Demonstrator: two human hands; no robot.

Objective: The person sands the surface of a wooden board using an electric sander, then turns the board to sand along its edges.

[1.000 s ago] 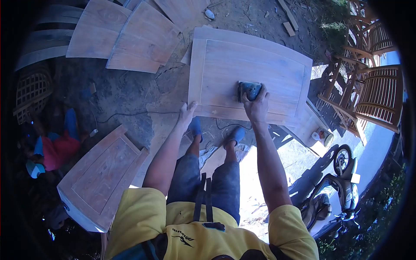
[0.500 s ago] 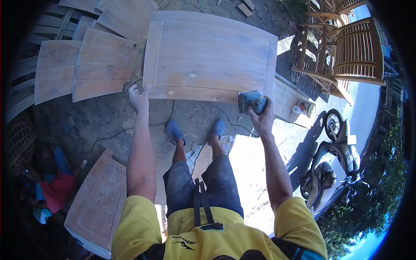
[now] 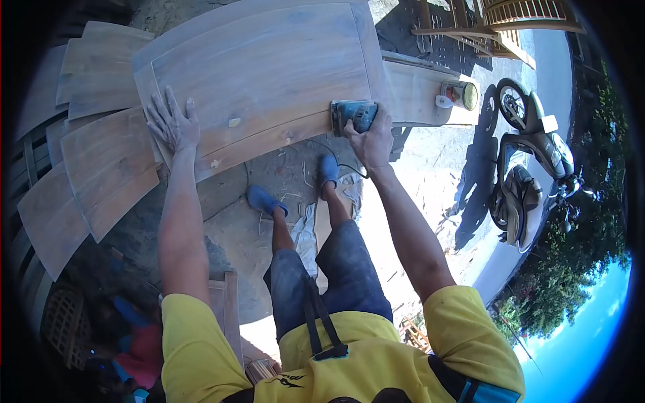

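Note:
A large wooden panel [image 3: 269,67] with a framed border lies in front of me. My left hand [image 3: 173,124] rests flat on its left end, fingers spread. Wrapped round a blue-green power sander [image 3: 356,117], my right hand [image 3: 371,138] holds the tool on the panel's near right corner. From the sander a dark cord [image 3: 353,168] runs down toward the ground. A small pale patch [image 3: 234,123] shows on the panel between my hands.
Several curved wooden panels [image 3: 111,161] overlap at the left. Right of the large panel, a can [image 3: 459,95] stands on a board [image 3: 420,91]. Farther right are a wooden chair [image 3: 517,13] and a motorbike [image 3: 521,174]. Another person [image 3: 142,352] is low at the left.
My left hand has moved from the panel's near left edge onto its surface. The sander moved to the near right corner with my right hand. The view has shifted and turned.

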